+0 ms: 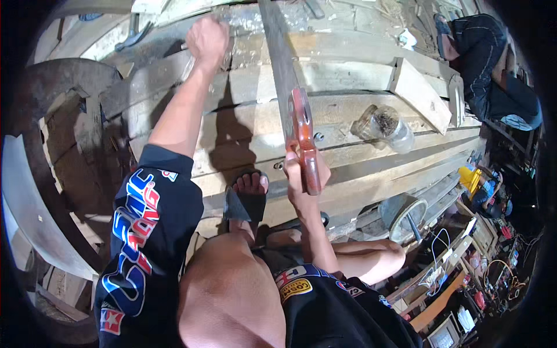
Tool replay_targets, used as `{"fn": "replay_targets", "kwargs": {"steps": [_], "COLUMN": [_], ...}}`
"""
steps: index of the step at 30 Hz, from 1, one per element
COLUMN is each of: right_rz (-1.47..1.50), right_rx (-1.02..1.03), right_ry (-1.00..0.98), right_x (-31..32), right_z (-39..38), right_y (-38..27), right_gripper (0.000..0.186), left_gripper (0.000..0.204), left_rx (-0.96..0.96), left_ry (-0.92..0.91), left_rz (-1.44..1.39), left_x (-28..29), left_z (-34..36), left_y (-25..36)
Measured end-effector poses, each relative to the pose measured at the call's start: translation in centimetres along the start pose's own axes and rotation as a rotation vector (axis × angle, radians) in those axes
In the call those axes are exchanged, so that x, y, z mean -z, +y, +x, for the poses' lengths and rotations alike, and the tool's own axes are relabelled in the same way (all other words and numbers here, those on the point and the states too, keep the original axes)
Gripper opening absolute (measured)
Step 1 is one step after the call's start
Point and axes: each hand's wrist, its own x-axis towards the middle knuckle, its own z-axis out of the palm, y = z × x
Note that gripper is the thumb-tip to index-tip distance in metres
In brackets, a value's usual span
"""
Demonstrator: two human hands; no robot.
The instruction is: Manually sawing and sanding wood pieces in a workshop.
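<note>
My right hand (310, 174) is wrapped round the reddish-brown wooden handle of a handsaw (301, 124). The saw's long grey blade points away from me over the wooden planks (342, 75), its far end cut off by the top of the view. My left hand (208, 40) is closed into a fist further ahead, left of the blade, above or against the planks. Whether anything is inside that fist is hidden. Beside the saw handle, a small round metal fitting (318, 137) sits at the planks. My sandalled foot (249, 188) rests between my arms.
A clear plastic container (400, 136) with dark contents lies right of the saw, near a loose board (422, 95). A bucket (404, 217) stands near my knee. A hammer-like tool (133, 37) lies far left. Another person (478, 58) sits far right; clutter (493, 267) fills the lower right.
</note>
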Motion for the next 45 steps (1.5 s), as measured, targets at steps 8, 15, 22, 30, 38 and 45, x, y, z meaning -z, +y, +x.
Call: {"fn": "replay_targets", "kwargs": {"steps": [8, 15, 22, 30, 38, 45], "right_rz": [-0.065, -0.014, 0.137, 0.180, 0.127, 0.122], "right_rx": [0.008, 0.102, -0.031, 0.078, 0.058, 0.020], "right_ry": [-0.045, -0.006, -0.073, -0.028, -0.122, -0.115], "right_x": [1.7, 1.5, -0.5, -2.5, -2.2, -2.0], "right_z": [-1.2, -2.5, -2.8, -2.2, -3.3, -3.4], "right_y": [0.8, 1.0, 1.7, 2.2, 3.1, 3.2], "right_gripper": [0.018, 0.008, 0.020, 0.009, 0.010, 0.009], "left_gripper": [0.021, 0.011, 0.020, 0.026, 0.016, 0.018], "left_rx": [-0.115, -0.570, -0.554, -0.451, -0.070, -0.075], "left_ry": [-0.091, -0.002, 0.044, -0.050, 0.023, -0.030], "left_rz": [0.069, -0.001, 0.073, 0.127, -0.098, 0.064], "left_x": [0.8, 1.7, 1.9, 2.6, 1.9, 1.4], "left_z": [-0.5, -3.9, -4.9, -5.2, -2.9, -3.1], "left_y": [-1.3, -1.8, -1.3, -0.6, 0.7, 0.7]}}
